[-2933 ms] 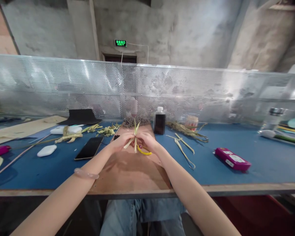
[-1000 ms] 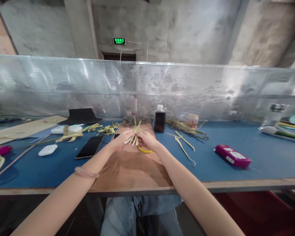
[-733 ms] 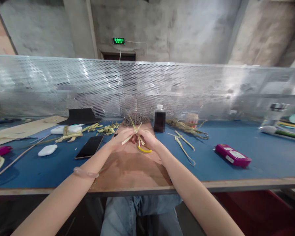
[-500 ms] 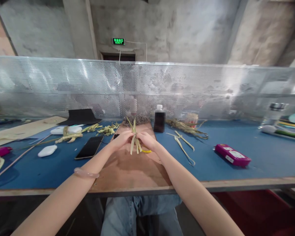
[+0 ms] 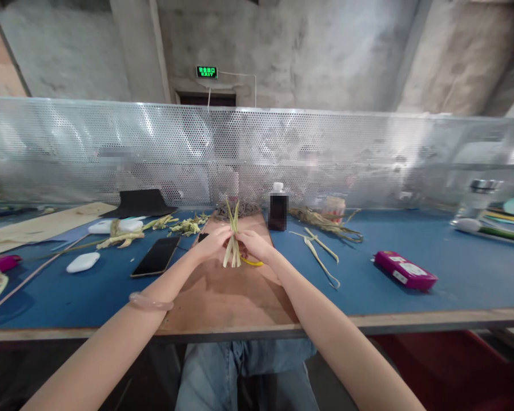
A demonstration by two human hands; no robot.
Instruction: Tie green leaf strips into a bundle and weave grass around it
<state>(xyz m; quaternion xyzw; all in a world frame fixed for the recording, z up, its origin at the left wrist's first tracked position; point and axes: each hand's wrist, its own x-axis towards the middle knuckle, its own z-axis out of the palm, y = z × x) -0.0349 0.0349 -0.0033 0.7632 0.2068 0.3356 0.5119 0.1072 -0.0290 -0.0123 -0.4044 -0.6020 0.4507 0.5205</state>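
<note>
A small bundle of pale green plant strips [image 5: 232, 257] stands between my two hands over the wooden board [image 5: 231, 299]. My left hand [image 5: 214, 241] pinches it from the left side, my right hand [image 5: 252, 242] from the right; both are closed with their fingertips together at the bundle's middle. Flat strip ends fan out below the fingers, and thin tips cross and point up above them. Partly hidden behind my right hand lies a yellow curved thing [image 5: 253, 263] on the board. Grey coiled cord [image 5: 240, 210] sits at the board's far end.
Left on the blue table are a phone [image 5: 156, 257], a white case [image 5: 83, 262] and plant scraps [image 5: 188, 225]. A dark bottle [image 5: 278, 211] stands behind my right hand. Loose strips [image 5: 319, 257], dried stalks [image 5: 325, 221] and a magenta packet [image 5: 405, 270] lie right. A perforated metal screen [image 5: 325, 154] rises behind.
The strips have shifted slightly in my fingers: the upper tips now form a narrow V, and the lower ends sit closer together. Both hands keep their pinch in nearly the same place.
</note>
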